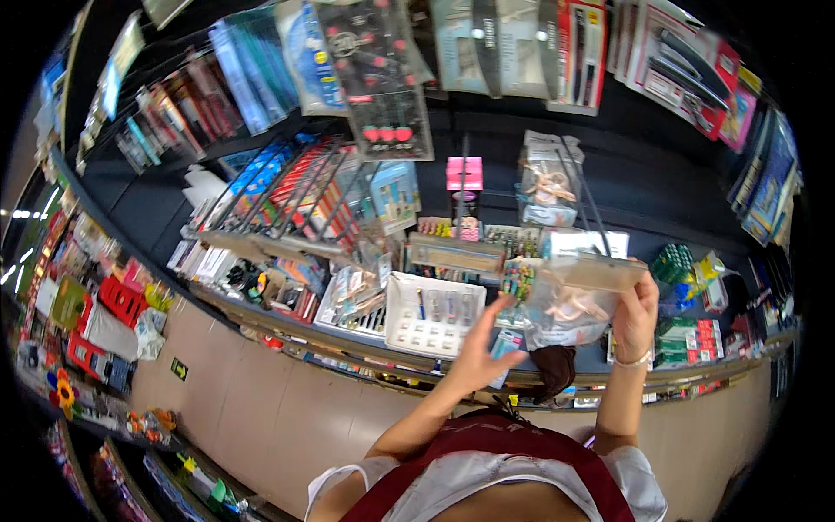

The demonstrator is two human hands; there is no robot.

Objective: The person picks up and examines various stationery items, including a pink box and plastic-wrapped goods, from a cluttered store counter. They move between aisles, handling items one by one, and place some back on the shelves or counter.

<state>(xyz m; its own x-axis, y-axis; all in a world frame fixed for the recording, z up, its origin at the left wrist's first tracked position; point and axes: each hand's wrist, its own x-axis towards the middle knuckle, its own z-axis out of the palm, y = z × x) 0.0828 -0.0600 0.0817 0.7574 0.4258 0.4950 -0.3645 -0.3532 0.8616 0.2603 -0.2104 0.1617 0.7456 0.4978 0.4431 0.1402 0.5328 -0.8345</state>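
My right hand [634, 320], with a band on its wrist, is at the right end of a clear plastic label holder [597, 273] at the front of a display hook [593, 202]. Its fingers touch the holder's edge; whether they also pinch the bag is unclear. Just below the holder hangs a clear plastic bag [564, 316] with pale pink items inside. My left hand [486, 352] is held with fingers apart, left of the bag and in front of the shelf, holding nothing visible. A similar bag [549, 179] hangs farther back.
A white tray [398, 336] with a few pens stands left of my left hand. Metal hooks with packaged goods stick out above the shelf, with another label holder [456, 254] near the middle. A dark brown cloth item [553, 372] hangs at the shelf edge. Red baskets [121, 303] are far left.
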